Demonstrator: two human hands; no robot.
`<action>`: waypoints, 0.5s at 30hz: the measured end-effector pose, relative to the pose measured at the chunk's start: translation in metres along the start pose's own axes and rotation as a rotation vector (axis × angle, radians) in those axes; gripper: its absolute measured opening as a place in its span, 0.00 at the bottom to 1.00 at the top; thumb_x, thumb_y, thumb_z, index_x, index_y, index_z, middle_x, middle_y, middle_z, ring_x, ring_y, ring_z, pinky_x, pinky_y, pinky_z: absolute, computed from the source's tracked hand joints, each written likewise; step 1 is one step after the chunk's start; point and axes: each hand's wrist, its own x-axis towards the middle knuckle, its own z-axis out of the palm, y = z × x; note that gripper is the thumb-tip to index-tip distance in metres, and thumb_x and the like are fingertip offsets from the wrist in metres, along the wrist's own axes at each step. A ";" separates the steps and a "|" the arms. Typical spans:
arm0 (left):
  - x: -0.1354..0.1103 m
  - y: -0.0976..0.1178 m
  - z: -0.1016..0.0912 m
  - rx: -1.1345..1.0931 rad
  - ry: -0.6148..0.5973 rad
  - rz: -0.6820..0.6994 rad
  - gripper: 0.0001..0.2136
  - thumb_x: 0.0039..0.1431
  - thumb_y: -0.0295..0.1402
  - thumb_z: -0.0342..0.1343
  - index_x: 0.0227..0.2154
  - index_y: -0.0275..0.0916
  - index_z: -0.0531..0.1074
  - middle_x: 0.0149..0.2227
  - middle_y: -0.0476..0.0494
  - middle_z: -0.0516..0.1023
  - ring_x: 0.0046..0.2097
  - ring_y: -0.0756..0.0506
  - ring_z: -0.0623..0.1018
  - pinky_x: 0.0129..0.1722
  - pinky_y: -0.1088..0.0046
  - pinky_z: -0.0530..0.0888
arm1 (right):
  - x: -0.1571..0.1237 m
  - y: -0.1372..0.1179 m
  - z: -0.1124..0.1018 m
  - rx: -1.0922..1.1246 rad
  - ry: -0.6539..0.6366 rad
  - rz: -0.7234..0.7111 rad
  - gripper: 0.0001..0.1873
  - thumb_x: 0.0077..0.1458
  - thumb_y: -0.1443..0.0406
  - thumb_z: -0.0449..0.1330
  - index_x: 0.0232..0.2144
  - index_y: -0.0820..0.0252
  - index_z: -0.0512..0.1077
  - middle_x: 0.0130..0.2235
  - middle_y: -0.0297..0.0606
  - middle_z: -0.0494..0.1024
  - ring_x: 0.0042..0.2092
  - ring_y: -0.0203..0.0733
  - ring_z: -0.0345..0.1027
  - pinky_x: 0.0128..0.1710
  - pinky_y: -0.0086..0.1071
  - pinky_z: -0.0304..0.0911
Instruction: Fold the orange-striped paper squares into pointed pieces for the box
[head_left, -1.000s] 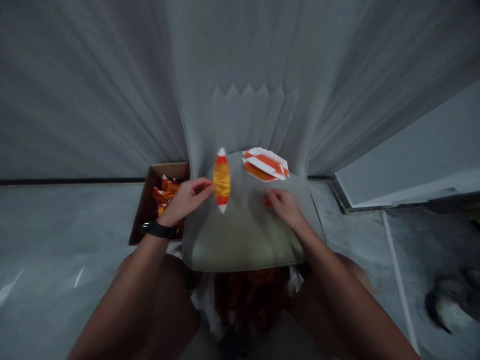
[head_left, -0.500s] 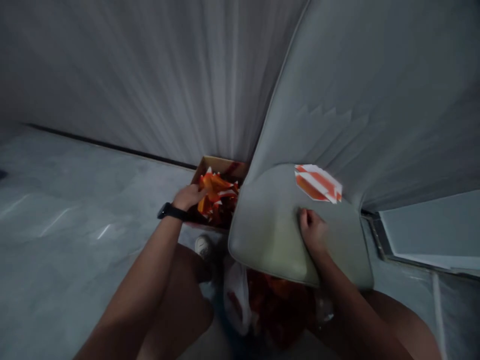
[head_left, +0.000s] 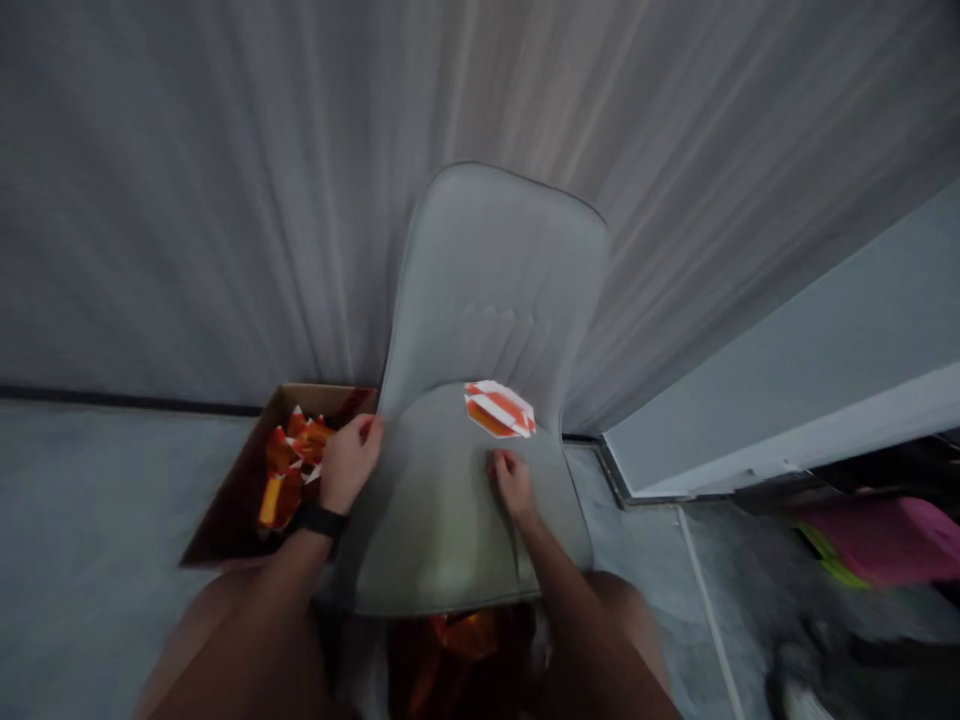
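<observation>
Left hand (head_left: 352, 462) right by the cardboard box (head_left: 232, 510) of orange paper pieces (head_left: 292, 465), right hand (head_left: 514, 487) curled on the chair seat (head_left: 450, 540) below the orange-striped paper (head_left: 499, 408), can't tell if the fingers (head_left: 499, 462) are gripping anything

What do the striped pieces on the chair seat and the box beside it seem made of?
The orange-and-white striped pieces look like thin paper or plastic film: sharp folds, slight sheen, though blur leaves it open. The box looks like matte brown cardboard, from its thin flat walls.

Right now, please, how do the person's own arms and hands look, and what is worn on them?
The left hand and right hand wear no gloves, and the forearms show no sleeves. A black wrist strap, perhaps a watch, goes around the left wrist; nothing shows on the right wrist.
</observation>
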 end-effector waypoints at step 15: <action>0.004 0.030 0.066 -0.137 -0.371 0.164 0.16 0.67 0.39 0.46 0.33 0.40 0.78 0.32 0.40 0.81 0.35 0.44 0.77 0.33 0.71 0.61 | 0.100 -0.021 -0.014 -0.709 -0.273 0.059 0.18 0.57 0.54 0.64 0.45 0.57 0.78 0.41 0.39 0.82 0.41 0.43 0.75 0.38 0.30 0.66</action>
